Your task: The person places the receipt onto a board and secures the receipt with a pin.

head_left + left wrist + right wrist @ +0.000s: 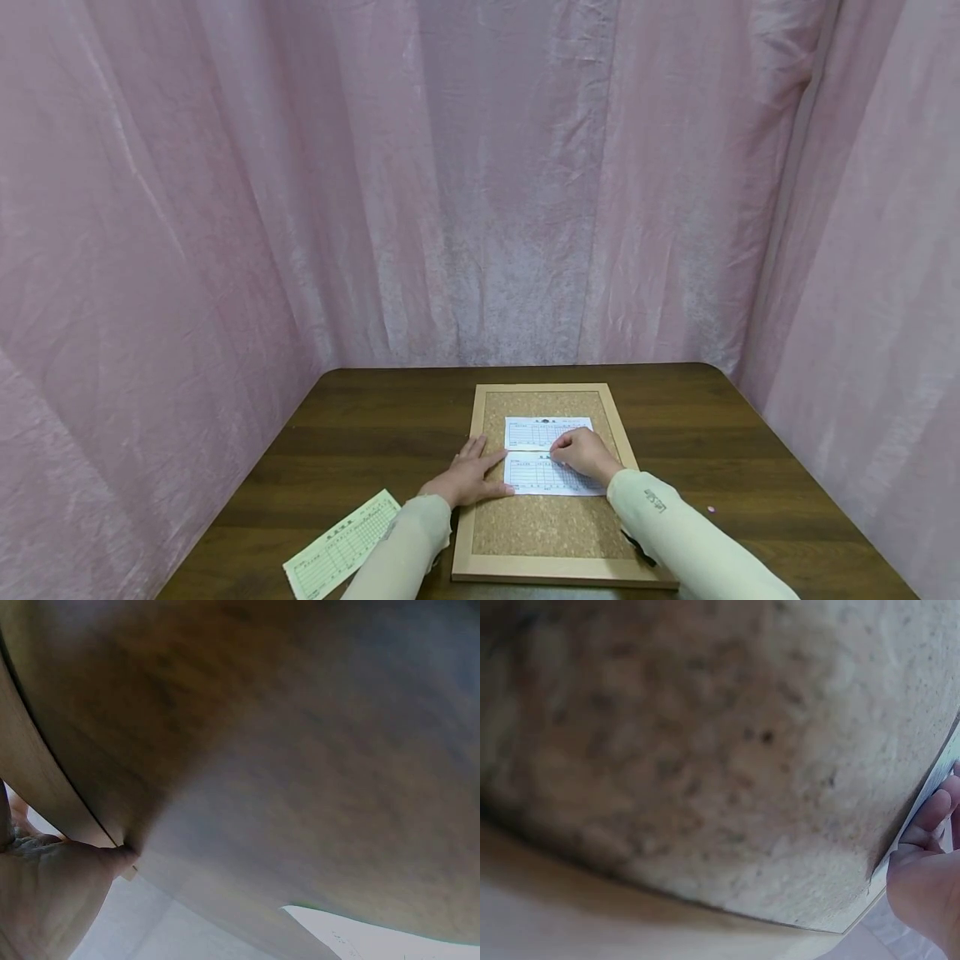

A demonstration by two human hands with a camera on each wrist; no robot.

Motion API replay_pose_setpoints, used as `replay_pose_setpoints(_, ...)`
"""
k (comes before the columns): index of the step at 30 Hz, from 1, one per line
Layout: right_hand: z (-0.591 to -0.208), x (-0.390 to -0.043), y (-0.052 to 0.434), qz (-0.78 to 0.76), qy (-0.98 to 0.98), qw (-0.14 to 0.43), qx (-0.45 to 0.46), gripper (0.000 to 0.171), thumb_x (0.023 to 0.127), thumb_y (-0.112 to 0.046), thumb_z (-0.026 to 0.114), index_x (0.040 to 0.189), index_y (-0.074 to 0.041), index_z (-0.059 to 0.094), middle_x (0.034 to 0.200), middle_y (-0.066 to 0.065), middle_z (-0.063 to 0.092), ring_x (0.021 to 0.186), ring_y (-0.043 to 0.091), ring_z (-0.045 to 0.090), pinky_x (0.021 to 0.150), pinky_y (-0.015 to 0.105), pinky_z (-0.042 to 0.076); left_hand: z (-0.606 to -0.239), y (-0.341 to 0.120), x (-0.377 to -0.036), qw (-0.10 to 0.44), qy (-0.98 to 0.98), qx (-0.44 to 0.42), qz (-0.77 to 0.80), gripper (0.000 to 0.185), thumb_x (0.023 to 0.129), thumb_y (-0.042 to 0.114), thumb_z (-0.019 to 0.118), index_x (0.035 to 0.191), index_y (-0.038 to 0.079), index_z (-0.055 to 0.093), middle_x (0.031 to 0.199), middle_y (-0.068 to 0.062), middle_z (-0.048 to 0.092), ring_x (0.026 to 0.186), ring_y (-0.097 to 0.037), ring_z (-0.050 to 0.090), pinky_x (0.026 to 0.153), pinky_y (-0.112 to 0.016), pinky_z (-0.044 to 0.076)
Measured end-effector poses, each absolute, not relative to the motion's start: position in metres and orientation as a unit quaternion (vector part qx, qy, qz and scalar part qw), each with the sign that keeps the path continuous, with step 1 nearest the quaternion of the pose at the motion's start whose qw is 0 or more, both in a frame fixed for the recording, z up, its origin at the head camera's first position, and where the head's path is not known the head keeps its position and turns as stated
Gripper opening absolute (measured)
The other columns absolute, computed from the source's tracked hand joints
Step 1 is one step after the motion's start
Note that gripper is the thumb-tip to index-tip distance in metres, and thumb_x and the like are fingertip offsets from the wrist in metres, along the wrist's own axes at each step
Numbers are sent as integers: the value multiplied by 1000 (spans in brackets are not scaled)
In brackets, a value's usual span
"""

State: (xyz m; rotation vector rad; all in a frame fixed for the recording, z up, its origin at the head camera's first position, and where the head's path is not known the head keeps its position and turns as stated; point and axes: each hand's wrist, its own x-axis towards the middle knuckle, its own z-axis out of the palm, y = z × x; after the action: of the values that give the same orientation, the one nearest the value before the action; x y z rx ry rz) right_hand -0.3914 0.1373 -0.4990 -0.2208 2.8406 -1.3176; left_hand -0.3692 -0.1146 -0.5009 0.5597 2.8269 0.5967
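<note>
Two white printed form slips lie on a wood-framed cork board point(551, 525), an upper slip point(525, 433) and a lower slip point(525, 475) just beneath it. My left hand point(465, 479) rests across the board's left frame with fingers spread. Its index finger and thumb touch the lower slip's left corners. Over the right half of the slips, my right hand point(588, 454) has its fingers curled, with fingertips together near the lower slip's top edge. Whatever may be between those fingertips is hidden. The right wrist view shows those fingers point(934, 810) close against white paper.
A green printed form pad point(337, 546) lies on the brown wooden table point(375, 425), left of the board and partly under my left sleeve. A tiny pink piece point(711, 509) sits right of the board. Pink curtains point(517, 208) surround the table.
</note>
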Motion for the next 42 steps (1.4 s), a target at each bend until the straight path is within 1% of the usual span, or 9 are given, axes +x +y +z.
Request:
replay_pose_setpoints(13, -499, -391, 137, -409, 910, 4, -62, 6, 86, -10, 75, 80, -9, 76, 75, -4, 65, 69, 14, 54, 62, 29, 42, -499, -114, -367, 97, 956, 190, 204, 80, 86, 60, 67, 153, 24, 42, 164, -17, 13, 150, -36, 7, 111, -62, 24)
replay_pose_setpoints(19, -498, -392, 137, -408, 911, 0, -67, 6, 85, -9, 74, 79, -9, 76, 74, -3, 64, 68, 13, 53, 62, 28, 42, -500, -115, -368, 96, 956, 192, 202, 80, 86, 60, 67, 153, 24, 42, 164, -17, 13, 150, -36, 6, 112, -62, 23)
replay_pose_setpoints(27, -497, -390, 138, -414, 908, 2, -61, 6, 85, -10, 75, 81, -9, 77, 78, -3, 67, 69, 13, 54, 62, 28, 42, -500, -115, -368, 95, 955, 195, 201, 80, 86, 60, 66, 153, 24, 42, 164, -17, 13, 151, -36, 6, 112, -61, 24)
replay_pose_setpoints(33, -498, -390, 138, -418, 907, 3, -58, 6, 85, -10, 75, 80, -9, 77, 77, -3, 67, 68, 14, 54, 62, 28, 42, -499, -115, -369, 96, 956, 195, 199, 80, 86, 61, 66, 153, 25, 41, 164, -17, 12, 151, -35, 6, 112, -61, 24)
replay_pose_setpoints(42, -498, -391, 136, -411, 910, 4, -53, 6, 86, -11, 74, 81, -9, 78, 76, -3, 66, 68, 14, 54, 61, 28, 42, -500, -115, -368, 92, 955, 200, 201, 80, 86, 60, 67, 153, 23, 43, 163, -18, 14, 150, -36, 7, 112, -61, 24)
